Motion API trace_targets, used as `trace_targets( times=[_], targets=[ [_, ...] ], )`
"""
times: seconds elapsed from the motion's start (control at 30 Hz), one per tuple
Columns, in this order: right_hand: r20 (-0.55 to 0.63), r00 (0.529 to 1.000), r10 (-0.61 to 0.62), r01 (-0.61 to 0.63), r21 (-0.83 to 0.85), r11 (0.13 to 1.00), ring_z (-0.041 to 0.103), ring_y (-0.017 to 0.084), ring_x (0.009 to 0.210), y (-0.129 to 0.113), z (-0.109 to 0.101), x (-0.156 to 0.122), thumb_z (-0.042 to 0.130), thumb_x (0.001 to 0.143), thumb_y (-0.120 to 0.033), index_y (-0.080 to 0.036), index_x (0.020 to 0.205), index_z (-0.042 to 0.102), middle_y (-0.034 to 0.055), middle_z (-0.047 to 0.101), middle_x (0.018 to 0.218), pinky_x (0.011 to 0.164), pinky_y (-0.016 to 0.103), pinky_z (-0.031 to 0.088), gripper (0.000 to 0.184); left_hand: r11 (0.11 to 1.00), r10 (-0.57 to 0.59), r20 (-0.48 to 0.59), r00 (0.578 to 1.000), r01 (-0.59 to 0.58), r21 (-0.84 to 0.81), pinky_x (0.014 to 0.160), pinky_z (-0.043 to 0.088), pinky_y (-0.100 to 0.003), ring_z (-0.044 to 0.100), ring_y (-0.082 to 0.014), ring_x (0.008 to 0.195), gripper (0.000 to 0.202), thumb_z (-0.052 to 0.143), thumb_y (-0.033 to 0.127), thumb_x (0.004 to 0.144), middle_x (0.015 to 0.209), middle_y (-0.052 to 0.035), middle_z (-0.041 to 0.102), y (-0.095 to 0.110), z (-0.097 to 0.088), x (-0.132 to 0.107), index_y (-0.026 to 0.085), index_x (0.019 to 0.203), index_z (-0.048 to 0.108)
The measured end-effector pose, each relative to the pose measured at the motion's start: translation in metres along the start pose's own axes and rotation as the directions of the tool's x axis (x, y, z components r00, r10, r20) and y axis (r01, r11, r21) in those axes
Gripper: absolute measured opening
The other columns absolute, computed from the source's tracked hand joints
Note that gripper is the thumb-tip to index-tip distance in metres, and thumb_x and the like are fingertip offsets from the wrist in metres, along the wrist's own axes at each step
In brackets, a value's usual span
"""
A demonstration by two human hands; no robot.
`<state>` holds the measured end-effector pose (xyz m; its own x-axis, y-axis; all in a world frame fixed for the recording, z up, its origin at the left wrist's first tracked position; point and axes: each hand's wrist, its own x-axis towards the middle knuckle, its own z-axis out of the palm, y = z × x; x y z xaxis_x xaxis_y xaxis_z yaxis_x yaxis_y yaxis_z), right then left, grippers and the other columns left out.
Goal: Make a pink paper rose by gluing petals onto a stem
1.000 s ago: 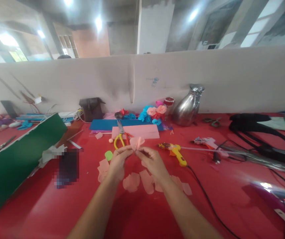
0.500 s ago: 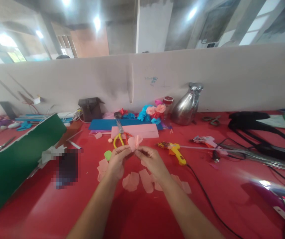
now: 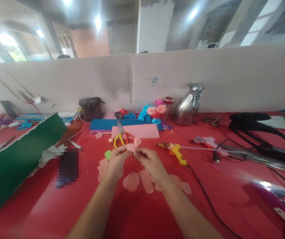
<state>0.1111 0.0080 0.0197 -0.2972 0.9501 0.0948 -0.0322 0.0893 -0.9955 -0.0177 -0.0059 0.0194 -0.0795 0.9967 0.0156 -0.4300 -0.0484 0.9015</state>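
Both of my hands meet above the red table, pinching a small pink crepe paper petal between their fingertips. My left hand grips its left side and my right hand grips its right side, fingers closed. Several loose pink paper petals lie on the table just under and around my wrists. A small green piece lies left of my left hand.
Yellow-handled scissors rest on a folded pink paper sheet beyond my hands, with blue paper behind. A yellow glue gun and its black cord lie to the right. A green paper roll sits left. Paper flowers and a silver vase stand by the wall.
My fingers have drawn the pink petal tighter, so it looks smaller and more folded. My hands stay in the same spot.
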Motion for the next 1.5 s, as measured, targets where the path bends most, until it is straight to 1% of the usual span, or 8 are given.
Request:
trace_targets(
  times=[0.33, 0.4, 0.53, 0.6, 0.67, 0.73, 1.07, 1.5],
  targets=[
    [0.059, 0.998, 0.016, -0.016, -0.001, 1.000, 0.057, 0.017, 0.078, -0.005, 0.004, -0.002, 0.064, 0.072, -0.033, -0.020, 0.080, 0.070, 0.0001, 0.065, 0.074, 0.077, 0.031, 0.043, 0.016, 1.000, 0.011, -0.008, 1.000, -0.011, -0.008, 0.063, 0.039, -0.022, 0.052, -0.0109, 0.063, 0.011, 0.067, 0.026, 0.067, 0.064, -0.0028, 0.062, 0.001, -0.002, 0.001, 0.015, 0.065, 0.070],
    [0.076, 0.997, 0.020, -0.020, 0.007, 1.000, 0.057, 0.018, 0.079, -0.007, 0.005, -0.002, 0.064, 0.071, -0.032, -0.020, 0.080, 0.069, 0.0000, 0.065, 0.075, 0.077, 0.031, 0.043, 0.016, 0.998, -0.024, -0.005, 1.000, 0.023, -0.055, 0.061, 0.039, -0.022, 0.053, -0.0116, 0.063, 0.015, 0.067, 0.028, 0.067, 0.064, -0.0032, 0.063, 0.004, 0.001, 0.001, 0.014, 0.065, 0.068],
    [0.082, 0.996, 0.028, -0.028, -0.003, 1.000, 0.055, 0.016, 0.075, -0.008, 0.005, -0.003, 0.063, 0.071, -0.031, -0.019, 0.075, 0.068, -0.0002, 0.064, 0.073, 0.073, 0.029, 0.042, 0.013, 0.958, -0.163, -0.030, 0.986, 0.151, -0.245, 0.056, 0.040, -0.024, 0.054, -0.0113, 0.058, 0.026, 0.065, 0.039, 0.069, 0.068, -0.0024, 0.065, 0.009, 0.004, 0.002, 0.016, 0.079, 0.067],
    [0.075, 0.997, 0.027, -0.027, 0.006, 1.000, 0.054, 0.015, 0.071, -0.008, 0.004, -0.002, 0.064, 0.071, -0.032, -0.019, 0.073, 0.067, -0.0010, 0.062, 0.070, 0.071, 0.028, 0.041, 0.013, 0.945, -0.192, -0.045, 0.980, 0.172, -0.280, 0.058, 0.041, -0.024, 0.056, -0.0110, 0.059, 0.025, 0.071, 0.033, 0.062, 0.070, -0.0020, 0.066, 0.008, 0.001, 0.003, 0.016, 0.080, 0.067],
    [0.060, 0.998, 0.028, -0.029, 0.018, 0.999, 0.052, 0.013, 0.068, -0.007, 0.002, -0.001, 0.065, 0.071, -0.033, -0.019, 0.072, 0.066, -0.0015, 0.060, 0.068, 0.067, 0.026, 0.040, 0.014, 0.950, -0.196, -0.064, 0.979, 0.173, -0.260, 0.063, 0.043, -0.024, 0.057, -0.0107, 0.061, 0.023, 0.077, 0.019, 0.053, 0.067, -0.0010, 0.065, 0.006, -0.004, 0.004, 0.015, 0.074, 0.067],
    [0.045, 0.998, 0.035, -0.036, 0.024, 0.999, 0.051, 0.013, 0.066, -0.007, 0.000, -0.001, 0.065, 0.071, -0.035, -0.019, 0.073, 0.066, -0.0015, 0.059, 0.068, 0.065, 0.026, 0.040, 0.016, 0.957, -0.200, -0.057, 0.978, 0.183, -0.224, 0.065, 0.044, -0.025, 0.057, -0.0103, 0.059, 0.020, 0.078, 0.014, 0.050, 0.063, -0.0010, 0.065, 0.003, -0.008, 0.005, 0.014, 0.066, 0.066],
    [0.067, 0.997, 0.033, -0.035, 0.026, 0.999, 0.055, 0.016, 0.074, 0.000, -0.001, 0.001, 0.066, 0.071, -0.036, -0.020, 0.084, 0.071, 0.0006, 0.065, 0.075, 0.074, 0.029, 0.041, 0.021, 0.979, -0.170, 0.088, 0.982, 0.178, -0.094, 0.063, 0.043, -0.024, 0.056, -0.0110, 0.061, 0.014, 0.077, 0.019, 0.056, 0.064, -0.0051, 0.066, 0.006, -0.012, 0.006, 0.012, 0.066, 0.071],
    [0.059, 0.996, 0.064, -0.068, 0.078, 0.995, 0.054, 0.014, 0.072, -0.006, -0.001, -0.001, 0.067, 0.070, -0.034, -0.019, 0.079, 0.071, -0.0013, 0.064, 0.072, 0.075, 0.029, 0.039, 0.018, 0.972, -0.181, 0.078, 0.980, 0.191, -0.137, 0.064, 0.044, -0.023, 0.055, -0.0094, 0.061, 0.013, 0.077, 0.019, 0.056, 0.064, -0.0035, 0.065, 0.004, -0.007, 0.003, 0.012, 0.066, 0.071]
  ],
)
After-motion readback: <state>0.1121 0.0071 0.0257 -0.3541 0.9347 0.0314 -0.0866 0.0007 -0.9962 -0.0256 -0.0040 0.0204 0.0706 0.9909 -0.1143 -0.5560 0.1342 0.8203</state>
